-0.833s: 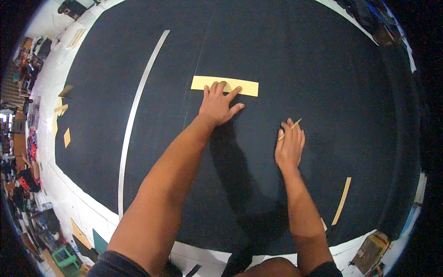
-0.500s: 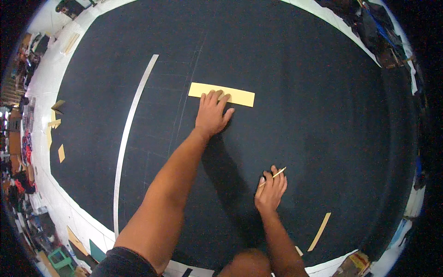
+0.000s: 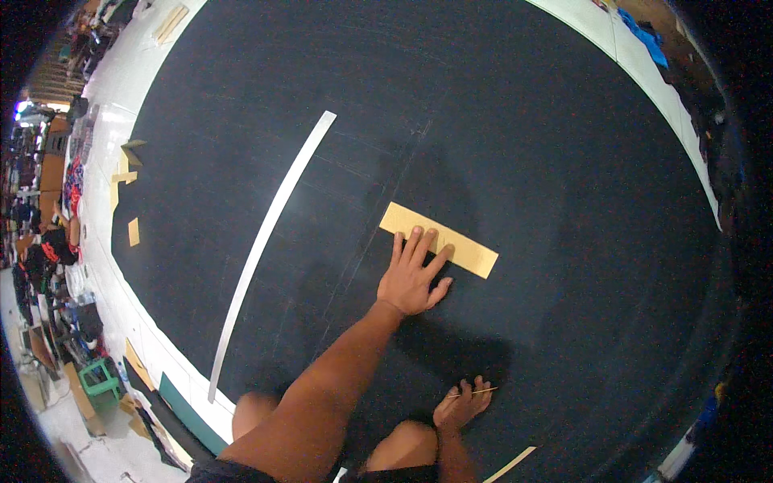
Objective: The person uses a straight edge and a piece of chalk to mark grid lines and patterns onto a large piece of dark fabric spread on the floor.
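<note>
Likely positioning yellow rectangular card (image 3: 465, 251) on black cloth (image 3: 523, 185) with splayed left hand (image 3: 411, 282); pinching thin yellow stick (image 3: 475, 392) in right hand (image 3: 457, 409). Next: press steadily.

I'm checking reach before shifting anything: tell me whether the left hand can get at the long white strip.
Probably yes: only flat dark cloth seems to lie between the left hand and the long white strip, though the hand would likely have to leave the yellow card.

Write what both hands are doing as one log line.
left hand: touching yellow card | right hand: holding thin stick | beneath card: black cloth | left of card: long pale strip
</note>
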### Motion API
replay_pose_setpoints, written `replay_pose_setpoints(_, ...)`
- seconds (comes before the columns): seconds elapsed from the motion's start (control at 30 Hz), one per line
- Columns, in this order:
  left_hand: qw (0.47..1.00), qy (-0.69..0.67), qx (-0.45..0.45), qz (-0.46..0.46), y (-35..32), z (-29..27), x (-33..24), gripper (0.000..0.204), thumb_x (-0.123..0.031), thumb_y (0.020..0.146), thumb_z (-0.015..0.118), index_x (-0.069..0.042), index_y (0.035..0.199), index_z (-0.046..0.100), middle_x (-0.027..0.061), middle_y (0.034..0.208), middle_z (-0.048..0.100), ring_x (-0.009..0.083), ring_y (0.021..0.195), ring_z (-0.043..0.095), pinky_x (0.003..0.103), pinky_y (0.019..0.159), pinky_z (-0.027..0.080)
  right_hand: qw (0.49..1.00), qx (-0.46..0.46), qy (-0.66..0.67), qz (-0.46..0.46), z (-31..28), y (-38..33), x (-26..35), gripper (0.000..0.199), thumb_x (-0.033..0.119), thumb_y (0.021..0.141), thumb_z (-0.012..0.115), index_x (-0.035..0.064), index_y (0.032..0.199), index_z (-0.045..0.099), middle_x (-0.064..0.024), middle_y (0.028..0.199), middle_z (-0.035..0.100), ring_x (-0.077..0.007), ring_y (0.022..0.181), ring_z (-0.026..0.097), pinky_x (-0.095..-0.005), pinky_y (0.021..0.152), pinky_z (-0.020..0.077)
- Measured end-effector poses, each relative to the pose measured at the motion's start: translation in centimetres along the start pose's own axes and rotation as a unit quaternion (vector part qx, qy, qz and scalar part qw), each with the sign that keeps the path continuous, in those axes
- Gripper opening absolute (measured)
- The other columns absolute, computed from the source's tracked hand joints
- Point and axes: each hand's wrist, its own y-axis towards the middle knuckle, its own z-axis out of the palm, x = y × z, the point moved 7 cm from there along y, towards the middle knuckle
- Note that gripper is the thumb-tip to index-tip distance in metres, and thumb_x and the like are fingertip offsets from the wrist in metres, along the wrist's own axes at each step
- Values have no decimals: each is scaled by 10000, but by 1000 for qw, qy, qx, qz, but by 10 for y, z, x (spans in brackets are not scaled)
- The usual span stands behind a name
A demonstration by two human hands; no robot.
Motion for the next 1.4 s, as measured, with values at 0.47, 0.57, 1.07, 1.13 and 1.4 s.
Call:
replay_pose_setpoints(0.47,1000,-12,8,-11,4,5,5,638,-480,906,630,-212,1465,481,240,1545,353,468,1467,269,682,1177,170,985,27,122,119,-33,28,7,344,172,1014,520,-38,1284,495,-263,1449,450,-432,1354,387,-569,1130,251)
replay_pose_setpoints(0.57,1000,-10,8,-2,6,8,0,642,-484,904,632,-212,1466,484,241,1546,351,468,1465,274,682,1177,168,985,-16,124,120,-35,27,13,344,173,1023,505,-44,1290,491,-267,1448,451,-431,1351,391,-575,1129,253)
replay_pose_setpoints(1.07,998,-56,-14,-4,1,1,9,624,-442,898,638,-172,1446,508,238,1532,379,467,1448,308,671,1166,204,941,-129,257,177,-42,92,35,349,149,1037,501,-30,1333,452,-255,1500,390,-375,1392,395,-489,1168,287)
replay_pose_setpoints(1.13,998,-65,-15,0,2,1,8,620,-441,901,633,-170,1444,508,234,1533,382,464,1448,310,666,1169,205,941,-152,259,154,-44,112,37,347,149,1037,506,-27,1332,457,-245,1498,401,-363,1393,402,-486,1169,284)
replay_pose_setpoints(1.4,997,-71,-5,-2,-2,4,11,621,-435,914,610,-137,1447,496,203,1557,372,434,1462,306,628,1191,190,984,-47,125,-118,-31,228,109,281,173,1021,505,27,1255,561,-193,1467,510,-389,1411,405,-535,1169,252)
